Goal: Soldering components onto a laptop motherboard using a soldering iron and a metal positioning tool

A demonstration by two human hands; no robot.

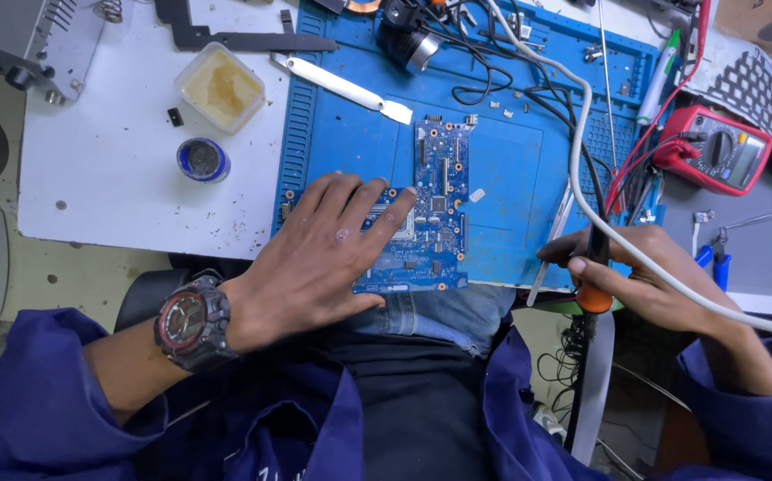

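A blue circuit board [439, 191] lies on a blue work mat [510, 160]. My left hand [323, 254], with a dark wristwatch [191, 322] on the wrist, presses flat on the board's left part, fingers spread. To the right, at the mat's near edge, my right hand [649, 272] grips a soldering iron [595, 267] with an orange and black handle. The iron's white cable [582, 116] runs up over the mat. The iron's tip is not visible.
A clear tub of yellowish paste [219, 86] and a small round blue tin [203, 160] stand on the white tabletop at left. A red multimeter [715, 151] with leads sits at right. A white spudger [350, 89], tweezers [551, 240] and blue-handled pliers [715, 258] lie nearby.
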